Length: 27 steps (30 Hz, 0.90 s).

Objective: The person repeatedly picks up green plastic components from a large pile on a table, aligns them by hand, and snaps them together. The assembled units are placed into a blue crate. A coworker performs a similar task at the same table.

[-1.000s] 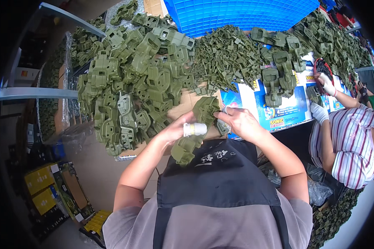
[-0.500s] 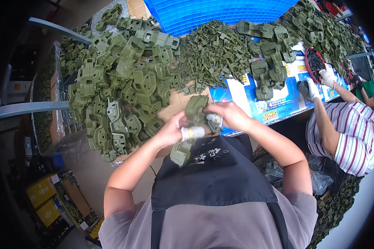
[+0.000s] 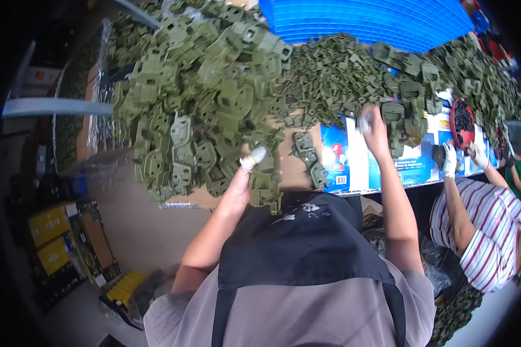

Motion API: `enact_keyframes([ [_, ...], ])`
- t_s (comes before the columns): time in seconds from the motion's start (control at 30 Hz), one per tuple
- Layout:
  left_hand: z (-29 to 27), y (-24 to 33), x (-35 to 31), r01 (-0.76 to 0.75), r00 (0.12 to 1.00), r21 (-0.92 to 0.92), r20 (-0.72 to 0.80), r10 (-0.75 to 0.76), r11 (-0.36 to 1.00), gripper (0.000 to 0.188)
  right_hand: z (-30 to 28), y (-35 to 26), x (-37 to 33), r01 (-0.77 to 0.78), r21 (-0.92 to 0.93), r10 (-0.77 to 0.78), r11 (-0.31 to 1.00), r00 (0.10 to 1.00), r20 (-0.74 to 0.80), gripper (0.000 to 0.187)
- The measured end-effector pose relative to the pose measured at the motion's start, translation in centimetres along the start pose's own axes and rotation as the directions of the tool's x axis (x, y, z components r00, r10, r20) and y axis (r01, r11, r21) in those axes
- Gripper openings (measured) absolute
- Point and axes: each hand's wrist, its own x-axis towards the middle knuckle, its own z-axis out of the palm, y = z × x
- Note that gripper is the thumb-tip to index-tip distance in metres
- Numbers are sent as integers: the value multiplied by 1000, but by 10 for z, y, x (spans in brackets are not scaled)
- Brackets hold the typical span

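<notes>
My left hand (image 3: 241,184), its thumb wrapped in white, is closed round a green plastic vehicle-body-like part (image 3: 265,191) at the table's near edge. The fingers are mostly hidden beneath this part. Out to the right, my right hand (image 3: 376,126) reaches over the near right side of a heap of small green plastic pieces (image 3: 327,72). White wrapping shows on one of its fingers, but blur hides whether anything is held. Between my hands, a long green part (image 3: 309,159) lies on brown cardboard beside a blue printed sheet (image 3: 336,153).
Large green parts (image 3: 214,87) are heaped at left. A blue plastic crate (image 3: 359,23) stands behind the small pieces. At right, a person's gloved hands (image 3: 449,161) work near a red basket of black pieces (image 3: 462,124). A grey metal bar (image 3: 58,108) juts in at left.
My hands were together on green parts; they have separated. The right has moved away to the small-piece heap, the left slightly back with one part. A long part now lies between them. The view has shifted.
</notes>
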Motion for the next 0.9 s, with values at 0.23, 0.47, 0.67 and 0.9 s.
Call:
enact_keyframes([
  [0.23, 5, -16, 4, 140, 984, -41, 114, -134, 989, 45, -12, -99, -157, 33, 153, -126, 988, 752, 647, 40],
  [0.47, -2, -17, -5, -110, 994, 140, 15, 109, 984, 46, 1, -83, -149, 46, 102, -88, 994, 882, 462, 24],
  [0.67, -36, -8, -15, -135, 990, 56, -21, 136, 989, 42, 17, -25, -135, 185, -172, -131, 968, 950, 285, 35],
  [0.9, -38, 5, -40, -155, 985, -59, -83, 150, 986, 48, 56, 32, -63, 43, -327, -92, 944, 987, -136, 30],
])
